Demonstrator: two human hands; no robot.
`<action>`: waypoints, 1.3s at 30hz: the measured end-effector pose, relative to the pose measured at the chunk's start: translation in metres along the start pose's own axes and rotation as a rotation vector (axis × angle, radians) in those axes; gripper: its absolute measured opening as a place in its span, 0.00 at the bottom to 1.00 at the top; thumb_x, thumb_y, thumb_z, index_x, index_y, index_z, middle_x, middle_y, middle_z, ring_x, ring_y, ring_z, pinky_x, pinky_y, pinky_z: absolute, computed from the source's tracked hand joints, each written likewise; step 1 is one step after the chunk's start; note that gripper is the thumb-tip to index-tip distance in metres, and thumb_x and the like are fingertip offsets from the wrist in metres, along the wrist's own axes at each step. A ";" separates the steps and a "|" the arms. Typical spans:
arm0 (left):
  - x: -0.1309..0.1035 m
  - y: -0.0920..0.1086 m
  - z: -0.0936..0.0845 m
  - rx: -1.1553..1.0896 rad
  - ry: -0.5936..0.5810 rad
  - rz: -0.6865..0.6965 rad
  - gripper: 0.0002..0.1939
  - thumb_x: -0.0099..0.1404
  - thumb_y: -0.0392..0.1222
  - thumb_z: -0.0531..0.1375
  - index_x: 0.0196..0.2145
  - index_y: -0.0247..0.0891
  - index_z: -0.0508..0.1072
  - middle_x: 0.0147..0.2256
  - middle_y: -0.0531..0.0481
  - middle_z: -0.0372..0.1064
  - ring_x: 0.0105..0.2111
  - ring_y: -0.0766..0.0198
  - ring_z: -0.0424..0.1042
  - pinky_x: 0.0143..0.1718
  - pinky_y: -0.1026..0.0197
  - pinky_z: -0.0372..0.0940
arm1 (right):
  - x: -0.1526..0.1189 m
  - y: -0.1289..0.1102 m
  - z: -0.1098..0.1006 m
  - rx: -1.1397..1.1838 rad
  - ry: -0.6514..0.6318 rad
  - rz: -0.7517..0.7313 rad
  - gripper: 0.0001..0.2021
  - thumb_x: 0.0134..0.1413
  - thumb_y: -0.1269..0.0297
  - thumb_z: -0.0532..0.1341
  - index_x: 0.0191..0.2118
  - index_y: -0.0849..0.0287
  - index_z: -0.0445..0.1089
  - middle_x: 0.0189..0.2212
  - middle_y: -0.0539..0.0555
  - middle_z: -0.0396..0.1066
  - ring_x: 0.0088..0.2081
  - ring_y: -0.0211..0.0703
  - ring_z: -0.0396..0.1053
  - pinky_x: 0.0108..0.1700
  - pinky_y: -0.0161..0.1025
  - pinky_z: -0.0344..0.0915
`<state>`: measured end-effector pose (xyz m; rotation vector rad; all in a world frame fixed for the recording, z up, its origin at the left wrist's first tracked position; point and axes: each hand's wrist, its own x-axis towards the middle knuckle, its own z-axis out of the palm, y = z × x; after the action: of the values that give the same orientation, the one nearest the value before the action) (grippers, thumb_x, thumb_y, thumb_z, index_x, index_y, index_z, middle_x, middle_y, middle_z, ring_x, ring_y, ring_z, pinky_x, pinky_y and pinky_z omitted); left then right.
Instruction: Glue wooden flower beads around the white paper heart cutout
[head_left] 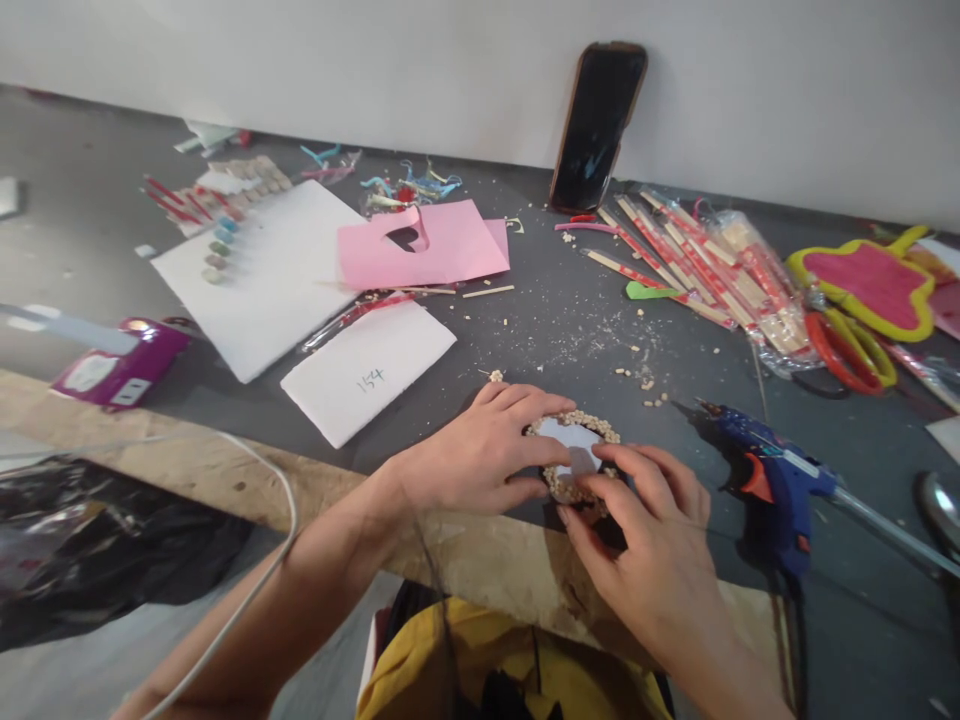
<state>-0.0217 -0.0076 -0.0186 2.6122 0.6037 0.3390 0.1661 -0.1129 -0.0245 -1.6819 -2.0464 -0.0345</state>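
A small round piece (pixel 574 422) lies near the table's front edge, its rim covered in tiny beige wooden bits and its middle white. My left hand (pixel 491 450) grips it from the left, with the index finger along the far rim and the thumb near the close side. From the right, my right hand (pixel 649 515) pinches the rim, its thumb at the near edge and fingertips over the white middle. Fingers hide part of the rim. To the right of my right hand lies a blue glue gun (pixel 784 470) with an orange trigger.
Loose wooden bits (pixel 655 401) lie beyond the hands. A phone (pixel 600 125) leans on the wall. Packed chopsticks (pixel 697 260) and red-and-yellow scissors (pixel 851 350) are at right. Leftward lie folded white paper (pixel 371 370), pink paper (pixel 442 245), a purple device (pixel 124 365) and a white cable (pixel 289 500).
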 end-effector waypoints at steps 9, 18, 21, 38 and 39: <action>0.002 0.004 0.004 0.004 -0.006 0.014 0.13 0.62 0.42 0.59 0.46 0.49 0.71 0.61 0.46 0.53 0.61 0.47 0.50 0.55 0.39 0.52 | 0.000 0.007 -0.006 0.070 -0.060 -0.001 0.06 0.55 0.67 0.58 0.39 0.57 0.69 0.48 0.57 0.68 0.51 0.53 0.60 0.52 0.54 0.57; 0.004 0.005 0.007 0.003 0.013 0.041 0.08 0.65 0.39 0.56 0.41 0.45 0.73 0.60 0.46 0.55 0.60 0.49 0.52 0.56 0.43 0.53 | 0.001 0.005 -0.002 0.121 -0.067 0.025 0.04 0.55 0.68 0.59 0.33 0.54 0.70 0.46 0.53 0.69 0.50 0.51 0.61 0.50 0.53 0.58; 0.005 0.005 0.006 0.001 0.005 0.034 0.08 0.66 0.40 0.56 0.41 0.45 0.73 0.60 0.47 0.55 0.60 0.50 0.52 0.55 0.44 0.53 | 0.002 0.005 -0.003 0.132 -0.066 0.021 0.02 0.55 0.66 0.60 0.33 0.54 0.70 0.46 0.54 0.69 0.50 0.52 0.61 0.50 0.53 0.58; 0.005 0.004 0.008 -0.028 0.017 0.044 0.12 0.64 0.37 0.56 0.44 0.47 0.73 0.60 0.49 0.56 0.59 0.52 0.54 0.56 0.45 0.52 | 0.000 0.000 -0.001 0.088 -0.064 -0.025 0.04 0.53 0.68 0.60 0.35 0.55 0.72 0.46 0.57 0.70 0.50 0.54 0.62 0.49 0.55 0.58; 0.005 0.004 0.008 -0.028 0.014 0.045 0.12 0.64 0.36 0.56 0.44 0.47 0.73 0.60 0.49 0.56 0.59 0.52 0.54 0.56 0.45 0.52 | 0.000 0.000 -0.001 0.090 -0.063 -0.028 0.04 0.53 0.68 0.60 0.35 0.55 0.72 0.46 0.57 0.70 0.50 0.54 0.62 0.49 0.55 0.58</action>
<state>-0.0139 -0.0112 -0.0230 2.6016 0.5421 0.3776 0.1668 -0.1137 -0.0237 -1.6188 -2.0848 0.1014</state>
